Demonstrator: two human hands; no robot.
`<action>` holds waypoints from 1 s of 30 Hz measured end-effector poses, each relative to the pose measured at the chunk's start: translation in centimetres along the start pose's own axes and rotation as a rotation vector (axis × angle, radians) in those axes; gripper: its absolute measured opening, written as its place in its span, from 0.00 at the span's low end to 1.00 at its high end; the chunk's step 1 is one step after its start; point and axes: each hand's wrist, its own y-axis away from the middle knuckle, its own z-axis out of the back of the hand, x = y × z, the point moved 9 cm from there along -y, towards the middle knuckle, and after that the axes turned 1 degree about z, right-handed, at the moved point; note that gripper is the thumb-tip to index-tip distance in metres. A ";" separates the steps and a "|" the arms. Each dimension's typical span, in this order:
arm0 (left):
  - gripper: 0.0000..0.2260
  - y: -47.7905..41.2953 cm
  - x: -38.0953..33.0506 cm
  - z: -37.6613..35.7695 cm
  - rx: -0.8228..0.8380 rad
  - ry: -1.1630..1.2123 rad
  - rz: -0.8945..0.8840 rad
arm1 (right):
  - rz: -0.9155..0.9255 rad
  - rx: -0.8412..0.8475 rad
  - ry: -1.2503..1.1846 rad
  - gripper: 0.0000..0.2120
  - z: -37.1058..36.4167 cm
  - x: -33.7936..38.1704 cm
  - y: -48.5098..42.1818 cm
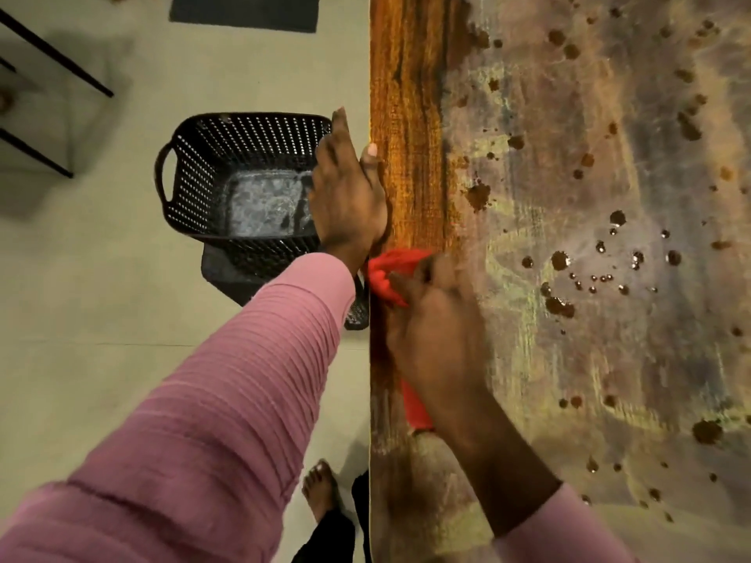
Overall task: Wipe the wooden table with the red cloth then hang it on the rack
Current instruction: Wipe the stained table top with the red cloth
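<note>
The red cloth [390,278] lay bunched at the wooden table's [410,115] left edge, clamped under the curled fingers [422,274] of the right hand [439,343], a fold trailing beneath the wrist. The left hand [349,197] pressed flat against the table's edge, fingers together and straight. Brown droplets [561,260] and smeared residue covered the tabletop. Beside it, on the pale floor [101,278], stood a black perforated basket [239,176].
</note>
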 end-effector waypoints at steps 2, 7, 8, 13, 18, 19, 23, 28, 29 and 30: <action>0.26 0.1 -0.1 0.2 -0.012 -0.009 -0.014 | 0.151 0.062 -0.004 0.16 -0.7 1.1 1.8; 0.27 1.2 -0.6 0.3 0.040 -0.063 -0.035 | 0.013 -0.002 0.007 0.19 0.9 -3.3 -1.4; 0.28 1.7 -0.5 0.1 0.073 -0.057 -0.039 | -0.016 -0.032 0.013 0.19 1.3 -3.6 -1.9; 0.28 5.3 1.9 -0.1 0.160 0.176 0.084 | 0.116 0.025 0.027 0.16 0.6 -1.1 0.9; 0.25 6.0 1.8 0.8 0.080 0.182 0.093 | 0.373 0.133 0.063 0.16 -0.4 -0.1 3.3; 0.25 5.8 1.8 0.8 0.080 0.149 0.079 | 0.387 0.152 0.074 0.17 -0.4 -0.3 2.5; 0.26 5.9 2.0 0.8 0.082 0.123 0.070 | 0.466 0.161 0.108 0.18 0.1 -0.3 0.6; 0.26 5.9 1.8 1.0 0.069 0.068 0.058 | 0.732 0.292 0.119 0.16 -1.2 0.9 5.2; 0.26 5.9 1.8 1.1 0.065 0.050 0.055 | 0.774 0.313 0.123 0.15 -1.3 1.0 6.1; 0.26 5.9 1.7 1.2 0.060 0.033 0.055 | 0.799 0.323 0.129 0.15 -1.4 1.0 6.6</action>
